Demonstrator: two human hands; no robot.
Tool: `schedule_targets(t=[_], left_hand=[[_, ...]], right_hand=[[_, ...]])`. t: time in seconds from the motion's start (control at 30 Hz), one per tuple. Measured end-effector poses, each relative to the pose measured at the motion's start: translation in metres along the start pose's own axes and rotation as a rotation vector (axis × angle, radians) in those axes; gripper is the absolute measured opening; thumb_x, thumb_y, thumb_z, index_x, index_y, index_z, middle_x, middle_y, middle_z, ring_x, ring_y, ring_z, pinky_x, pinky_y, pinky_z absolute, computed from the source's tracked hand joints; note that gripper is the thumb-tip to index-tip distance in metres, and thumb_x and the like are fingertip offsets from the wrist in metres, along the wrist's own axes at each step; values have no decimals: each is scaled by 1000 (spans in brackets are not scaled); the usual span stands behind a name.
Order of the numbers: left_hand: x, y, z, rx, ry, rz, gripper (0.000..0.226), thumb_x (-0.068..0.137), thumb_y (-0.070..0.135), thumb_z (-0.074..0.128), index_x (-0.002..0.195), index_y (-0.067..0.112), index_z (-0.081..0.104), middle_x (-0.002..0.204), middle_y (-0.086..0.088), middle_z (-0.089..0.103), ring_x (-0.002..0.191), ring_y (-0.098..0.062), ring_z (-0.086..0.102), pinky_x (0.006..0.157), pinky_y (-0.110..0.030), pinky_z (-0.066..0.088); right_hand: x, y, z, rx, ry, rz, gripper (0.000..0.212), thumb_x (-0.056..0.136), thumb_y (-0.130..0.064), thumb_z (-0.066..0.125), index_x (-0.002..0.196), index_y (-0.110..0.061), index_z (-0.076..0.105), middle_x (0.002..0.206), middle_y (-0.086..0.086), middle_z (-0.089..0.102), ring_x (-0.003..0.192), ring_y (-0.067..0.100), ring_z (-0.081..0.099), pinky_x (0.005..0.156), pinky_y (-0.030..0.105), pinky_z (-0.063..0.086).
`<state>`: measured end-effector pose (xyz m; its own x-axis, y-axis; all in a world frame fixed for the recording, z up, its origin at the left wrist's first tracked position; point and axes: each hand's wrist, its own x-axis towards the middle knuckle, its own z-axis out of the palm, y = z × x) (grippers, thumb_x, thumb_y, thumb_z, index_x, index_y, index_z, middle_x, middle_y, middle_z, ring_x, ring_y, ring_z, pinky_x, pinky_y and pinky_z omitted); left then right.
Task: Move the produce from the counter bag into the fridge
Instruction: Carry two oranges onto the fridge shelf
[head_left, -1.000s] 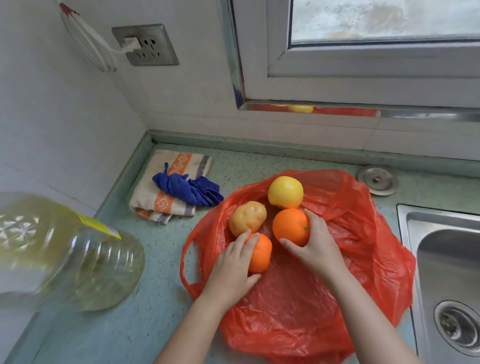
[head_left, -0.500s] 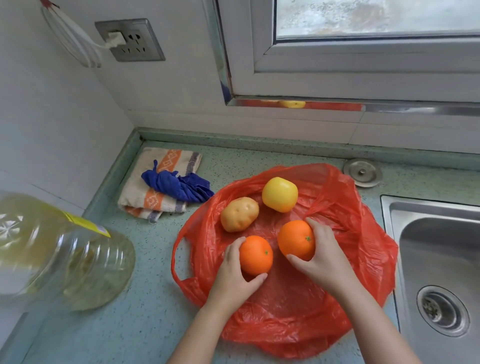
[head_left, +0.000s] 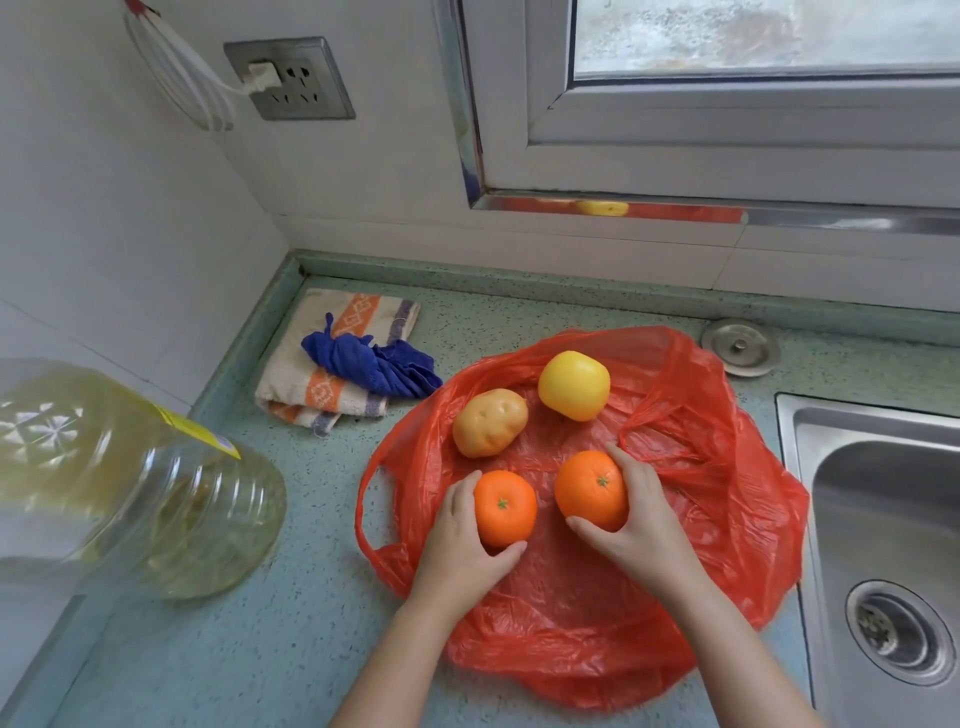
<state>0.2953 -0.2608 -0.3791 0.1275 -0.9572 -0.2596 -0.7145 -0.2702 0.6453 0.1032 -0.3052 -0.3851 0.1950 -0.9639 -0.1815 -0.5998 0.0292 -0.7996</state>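
Left hand (head_left: 457, 545) wrapped around small orange (head_left: 505, 508); right hand (head_left: 636, 525) cupping larger orange (head_left: 591, 489). Both over flattened red bag (head_left: 727, 519) on counter (head_left: 218, 649). Potato (head_left: 489, 422), yellow apple (head_left: 573, 384) just beyond, untouched. Step: pickup. Next: lift both clear, carry to fridge (not in view).

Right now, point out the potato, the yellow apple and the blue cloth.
potato (head_left: 490, 422), head view, middle of its tan skin.
yellow apple (head_left: 573, 385), head view, centre of its top face.
blue cloth (head_left: 371, 362), head view, middle of the crumpled fabric.
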Motion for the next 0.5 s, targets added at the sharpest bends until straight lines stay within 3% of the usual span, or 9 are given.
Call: schedule_targets(t=[0.2, 0.33, 0.5], left_hand=[[-9, 12, -5, -106, 57, -15, 86, 71, 37, 75, 139, 21, 25, 141, 3, 33, 127, -11, 35, 95, -13, 25], [-23, 31, -19, -201, 87, 50, 88, 69, 37, 77, 140, 23, 26, 137, 5, 37, 122, -11, 40, 98, -22, 36], [-45, 50, -44, -254, 145, 191, 87, 69, 32, 78, 139, 23, 26, 127, 13, 34, 115, -2, 37, 90, -12, 31]], right_hand=[[-15, -11, -13, 36, 75, -1, 89, 69, -27, 79, 141, -20, 27, 130, -1, 35, 117, 7, 34, 96, 18, 23], [-35, -29, -30, 47, 144, -19, 88, 69, -29, 78, 140, -22, 27, 125, -8, 33, 115, 4, 33, 95, 18, 26], [-72, -60, -46, 38, 247, -43, 89, 68, -33, 78, 140, -25, 26, 123, -11, 32, 112, 3, 34, 93, 19, 28]])
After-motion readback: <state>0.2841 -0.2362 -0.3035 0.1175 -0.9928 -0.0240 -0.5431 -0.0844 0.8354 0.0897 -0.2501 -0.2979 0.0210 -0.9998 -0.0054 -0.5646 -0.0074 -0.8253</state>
